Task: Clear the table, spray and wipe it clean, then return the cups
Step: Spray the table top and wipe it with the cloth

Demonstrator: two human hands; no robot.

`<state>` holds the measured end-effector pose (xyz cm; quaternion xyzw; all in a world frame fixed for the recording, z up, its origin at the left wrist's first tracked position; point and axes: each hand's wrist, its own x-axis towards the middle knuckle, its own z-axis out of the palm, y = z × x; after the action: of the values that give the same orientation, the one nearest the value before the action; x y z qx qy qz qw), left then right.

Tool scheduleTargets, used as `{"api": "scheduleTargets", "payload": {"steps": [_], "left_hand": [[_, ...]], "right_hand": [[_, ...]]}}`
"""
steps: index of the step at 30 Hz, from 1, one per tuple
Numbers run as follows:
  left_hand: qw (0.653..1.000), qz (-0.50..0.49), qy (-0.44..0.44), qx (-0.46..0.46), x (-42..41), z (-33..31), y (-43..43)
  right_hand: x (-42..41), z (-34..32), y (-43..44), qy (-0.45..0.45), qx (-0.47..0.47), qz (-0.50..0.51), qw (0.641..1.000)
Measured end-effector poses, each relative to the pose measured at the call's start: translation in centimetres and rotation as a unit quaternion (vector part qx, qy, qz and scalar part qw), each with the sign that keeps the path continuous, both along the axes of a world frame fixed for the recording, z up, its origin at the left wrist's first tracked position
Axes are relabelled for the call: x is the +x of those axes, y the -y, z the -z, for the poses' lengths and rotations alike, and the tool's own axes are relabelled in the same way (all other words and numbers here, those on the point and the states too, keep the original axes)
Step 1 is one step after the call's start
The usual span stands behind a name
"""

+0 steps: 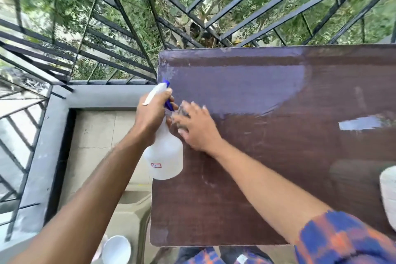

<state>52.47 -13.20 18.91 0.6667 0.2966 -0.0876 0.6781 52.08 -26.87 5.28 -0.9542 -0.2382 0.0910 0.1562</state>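
At frame centre, the left hand [151,113] clenches its grip around the translucent white plastic spray bottle's [165,156] neck; the right hand [196,128], blurred, lies spread and released on the dark brown wooden desk [278,156].

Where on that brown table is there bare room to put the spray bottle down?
Most of the table is bare: the whole middle and far side, up to the railing. The near left corner is free too. It is crowded only at the left edge, where the left hand holds the spray bottle beside the right hand, and at the right edge by a white object.
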Motion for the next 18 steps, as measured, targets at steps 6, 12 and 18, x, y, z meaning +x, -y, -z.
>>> {"api": "scheduleTargets", "payload": {"steps": [6,12,18], "left_hand": [[0.999,0.041,-0.004,0.021,-1.4,-0.3,1.2],[0.998,0.051,0.000,0.021,-3.0,-0.7,1.8],[0.998,0.055,0.000,0.016,-4.2,0.1,2.6]], "right_hand": [[-2.6,2.1,13.9,0.047,-0.002,0.148,0.988],[5.8,0.0,19.0,0.001,-0.031,0.435,0.900],[-3.1,-0.4,4.1,0.019,0.010,0.150,0.988]]}}
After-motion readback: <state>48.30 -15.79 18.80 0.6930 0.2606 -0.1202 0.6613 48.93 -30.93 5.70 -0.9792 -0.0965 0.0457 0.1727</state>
